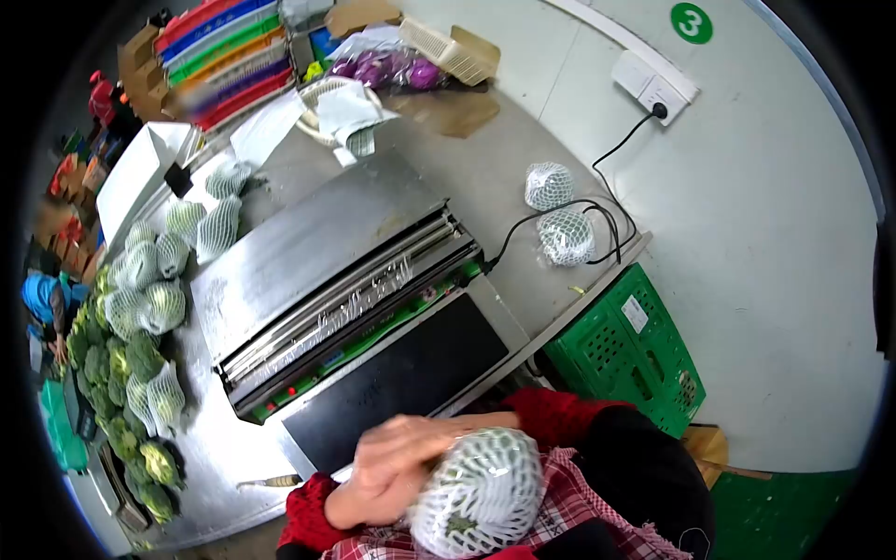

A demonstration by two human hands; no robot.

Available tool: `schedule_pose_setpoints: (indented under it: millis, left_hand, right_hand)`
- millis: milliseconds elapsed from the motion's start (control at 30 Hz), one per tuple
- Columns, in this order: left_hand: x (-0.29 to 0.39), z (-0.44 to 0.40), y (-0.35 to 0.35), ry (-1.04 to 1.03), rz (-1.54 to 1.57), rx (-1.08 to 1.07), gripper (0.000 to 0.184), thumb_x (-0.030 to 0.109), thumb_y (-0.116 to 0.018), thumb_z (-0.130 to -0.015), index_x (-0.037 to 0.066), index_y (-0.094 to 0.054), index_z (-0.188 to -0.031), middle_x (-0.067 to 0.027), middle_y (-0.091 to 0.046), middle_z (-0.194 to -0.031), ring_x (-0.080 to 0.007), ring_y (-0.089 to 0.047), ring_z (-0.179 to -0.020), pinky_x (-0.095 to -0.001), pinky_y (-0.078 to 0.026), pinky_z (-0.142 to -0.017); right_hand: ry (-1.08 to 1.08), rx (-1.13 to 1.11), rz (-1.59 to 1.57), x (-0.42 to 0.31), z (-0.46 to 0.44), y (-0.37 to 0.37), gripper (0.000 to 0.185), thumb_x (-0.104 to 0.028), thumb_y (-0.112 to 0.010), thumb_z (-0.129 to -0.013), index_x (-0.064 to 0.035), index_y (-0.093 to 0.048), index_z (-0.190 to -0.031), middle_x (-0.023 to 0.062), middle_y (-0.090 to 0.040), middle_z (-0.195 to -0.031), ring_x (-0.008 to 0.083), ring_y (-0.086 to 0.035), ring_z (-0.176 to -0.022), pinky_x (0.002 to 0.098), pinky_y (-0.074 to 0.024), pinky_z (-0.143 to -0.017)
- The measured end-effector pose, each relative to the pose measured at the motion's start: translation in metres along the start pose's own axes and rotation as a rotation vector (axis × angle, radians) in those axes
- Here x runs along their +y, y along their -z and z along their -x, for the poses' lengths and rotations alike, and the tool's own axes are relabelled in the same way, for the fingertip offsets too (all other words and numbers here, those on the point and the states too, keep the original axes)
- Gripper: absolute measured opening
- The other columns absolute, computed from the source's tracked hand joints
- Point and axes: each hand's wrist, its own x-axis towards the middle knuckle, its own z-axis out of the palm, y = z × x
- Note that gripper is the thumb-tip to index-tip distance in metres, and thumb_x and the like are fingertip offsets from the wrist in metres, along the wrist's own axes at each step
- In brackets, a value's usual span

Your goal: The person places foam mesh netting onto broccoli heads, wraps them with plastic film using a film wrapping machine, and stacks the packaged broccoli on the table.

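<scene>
Close against the person's checked front, the left hand and the right hand come together, partly overlapping and a little blurred. The netted bundle sits right at the grip, on its right side, with clear film shining over the white mesh and a patch of dark green showing through. Both hands lie against the bundle's left and upper side with the fingers bent; I cannot tell how far either one is closed, or which carries the weight, since they hide each other and the underside of the bundle.

Just beyond the grip lies a dark flat plate, and past that the metal wrapping machine, slanted across the steel table. Crumpled clear film shows along its rollers. To the left of the grip, near it, a wooden-handled tool rests by the table edge. Further left, bare broccoli heads are heaped together, with netted heads bunched above and beside them.

Ahead of the grip and off to the right, two wrapped balls stand near each other beside a black cord. A green crate is nearer, right of the grip. Well apart, far left, someone in blue leans in.
</scene>
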Motion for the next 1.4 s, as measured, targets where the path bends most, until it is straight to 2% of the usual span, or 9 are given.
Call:
schedule_pose_setpoints:
  millis: [167,367,500,633,700,833,1033,1233,1400]
  left_hand:
    - [0.014,-0.004,-0.011,0.513,0.221,-0.127,0.084,0.028,-0.079,-0.078,-0.005,-0.032,-0.140,-0.0224,-0.054,-0.129,-0.0306,-0.058,-0.116,-0.0372,-0.043,-0.098]
    - [-0.087,-0.054,-0.042,0.591,0.088,0.280,0.057,0.028,-0.065,-0.091,-0.006,-0.042,-0.131,-0.0197,-0.058,-0.113,-0.0240,-0.059,-0.103,-0.0335,-0.049,-0.087]
    - [-0.086,-0.067,0.013,0.143,-0.423,0.283,0.057,0.029,-0.070,-0.085,0.001,-0.048,-0.130,-0.0189,-0.056,-0.125,-0.0325,-0.058,-0.111,-0.0385,-0.050,-0.093]
    - [-0.111,-0.057,0.168,0.527,-0.831,0.708,0.054,0.039,-0.071,-0.081,0.004,-0.058,-0.120,-0.0202,-0.062,-0.113,-0.0323,-0.062,-0.101,-0.0389,-0.050,-0.085]
    - [-0.136,-0.049,0.260,0.654,-1.111,0.781,0.070,0.048,-0.071,-0.077,-0.001,-0.052,-0.124,-0.0209,-0.058,-0.121,-0.0337,-0.061,-0.101,-0.0409,-0.048,-0.087]
    - [-0.199,-0.050,0.394,0.781,-1.379,0.775,0.075,0.043,-0.073,-0.073,0.001,-0.045,-0.128,-0.0182,-0.054,-0.118,-0.0360,-0.054,-0.110,-0.0452,-0.047,-0.090]
    - [-0.295,-0.011,0.485,1.408,-1.488,0.520,0.103,0.050,-0.081,-0.061,0.011,-0.030,-0.142,-0.0142,-0.029,-0.147,-0.0433,-0.024,-0.136,-0.0663,-0.044,-0.087]
    - [-0.282,0.022,0.544,0.865,-0.801,1.266,0.058,0.023,-0.070,-0.069,-0.007,-0.052,-0.115,-0.0224,-0.063,-0.105,-0.0331,-0.062,-0.098,-0.0409,-0.053,-0.077]
    - [-0.131,-0.041,0.421,0.682,0.476,0.909,0.037,0.023,-0.057,-0.078,-0.005,-0.062,-0.100,-0.0127,-0.068,-0.093,-0.0217,-0.066,-0.079,-0.0329,-0.053,-0.077]
  right_hand:
    - [-0.382,0.158,-0.744,-0.040,0.029,0.057,0.048,-0.040,-0.048,-0.095,0.0004,-0.056,-0.120,0.0179,-0.061,-0.119,0.0262,-0.060,-0.106,0.0431,-0.0474,-0.094]
    - [-0.017,0.493,-0.758,-0.047,0.011,0.118,0.057,-0.045,-0.040,-0.098,-0.0019,-0.046,-0.134,0.0140,-0.054,-0.131,0.0270,-0.053,-0.120,0.0414,-0.0414,-0.104]
    - [-0.062,0.775,-0.357,-0.012,-0.005,0.260,0.057,-0.049,-0.047,-0.096,-0.0040,-0.051,-0.130,0.0110,-0.058,-0.127,0.0279,-0.057,-0.113,0.0422,-0.0428,-0.099]
    - [-0.203,0.811,0.032,0.042,-0.016,0.337,0.055,-0.046,-0.055,-0.091,0.0029,-0.057,-0.118,0.0161,-0.062,-0.115,0.0276,-0.060,-0.096,0.0405,-0.0470,-0.083]
    - [-0.895,0.848,0.991,0.017,-0.033,0.341,0.052,-0.041,-0.061,-0.088,0.0043,-0.059,-0.113,0.0188,-0.063,-0.103,0.0279,-0.060,-0.081,0.0414,-0.0468,-0.074]
    - [0.023,0.998,1.282,-0.028,-0.095,0.342,0.037,-0.012,-0.068,-0.080,0.0035,-0.058,-0.113,0.0158,-0.060,-0.091,0.0256,-0.058,-0.075,0.0360,-0.0480,-0.070]
    - [0.299,0.653,1.094,-0.121,-0.231,0.240,0.041,0.006,-0.062,-0.076,0.0020,-0.055,-0.116,0.0115,-0.058,-0.102,0.0203,-0.058,-0.081,0.0304,-0.0482,-0.071]
    - [0.174,0.369,0.711,-0.119,-0.301,0.208,0.052,0.006,-0.067,-0.071,0.0007,-0.055,-0.122,0.0147,-0.058,-0.118,0.0204,-0.062,-0.091,0.0301,-0.0518,-0.075]
    - [0.475,0.057,0.744,-0.144,-0.390,0.118,0.077,-0.016,-0.077,-0.074,-0.0040,-0.039,-0.140,0.0227,-0.047,-0.135,0.0338,-0.053,-0.118,0.0408,-0.0441,-0.097]
